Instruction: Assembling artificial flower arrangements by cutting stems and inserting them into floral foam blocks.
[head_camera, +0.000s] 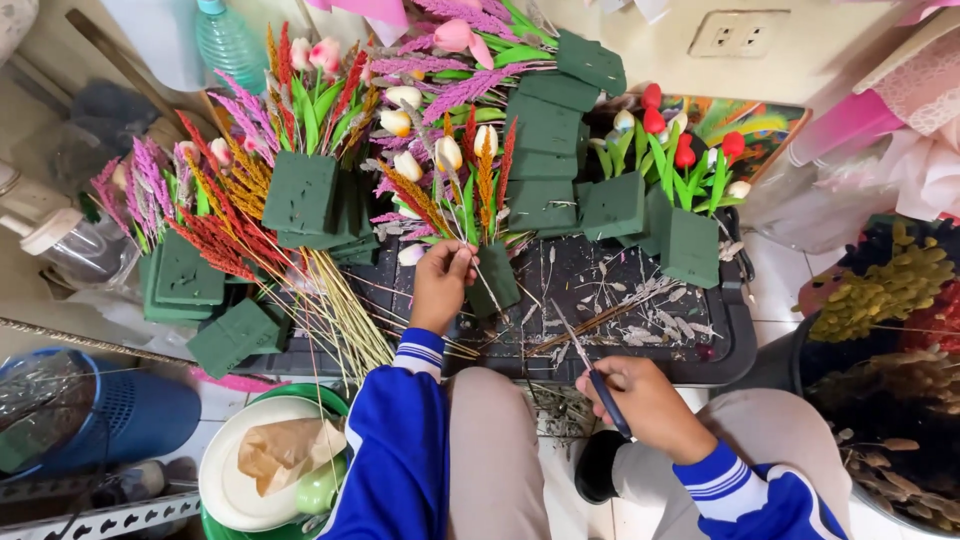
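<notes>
Left hand (441, 285) is up at the middle foam block (494, 280), fingers pinched together on a thin stem (478, 272) right at the block's top, where orange and yellow sprigs (478, 170) already stand upright. That block sits on the black tray (722, 335), near its front edge, among scattered trimmings. Right hand (645, 400) is down low by the knee, fingers clamped around blue-handled scissors (595, 375), blades pointing up toward the tray and apparently closed. Left of the action, more green blocks bristle with red, purple and yellow sprigs (215, 215); behind, a stack of bare blocks (545, 150); to the right, blocks with red and white tulips (685, 150). A white bowl (225, 490) with brown paper sits beside the left sleeve.
</notes>
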